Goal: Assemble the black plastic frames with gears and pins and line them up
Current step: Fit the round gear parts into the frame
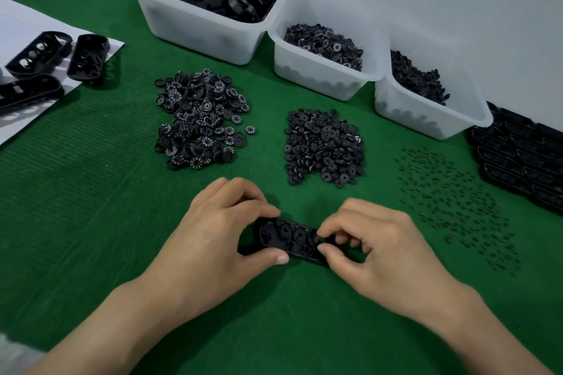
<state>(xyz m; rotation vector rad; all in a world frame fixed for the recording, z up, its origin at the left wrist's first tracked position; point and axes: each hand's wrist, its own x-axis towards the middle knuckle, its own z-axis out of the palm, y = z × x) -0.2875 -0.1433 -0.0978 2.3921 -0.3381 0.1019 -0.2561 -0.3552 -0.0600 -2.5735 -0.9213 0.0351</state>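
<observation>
A long black plastic frame [291, 237] lies on the green mat in front of me, with a few round gears seated in its pockets. My left hand [219, 234] grips its left end between thumb and curled fingers. My right hand [368, 240] pinches at the frame's right end with thumb and forefinger, and what it pinches is hidden by the fingertips. Behind lie a heap of numbered gears [198, 119], a heap of plain gears [324, 146] and scattered small pins [457, 207].
Three white bins stand at the back: one with frames [170, 18], one with numbered gears [304, 70], one with dark gears [405, 113]. Rows of black frames [524, 158] lie at the right edge. Three frames [61, 61] rest on white paper at the left.
</observation>
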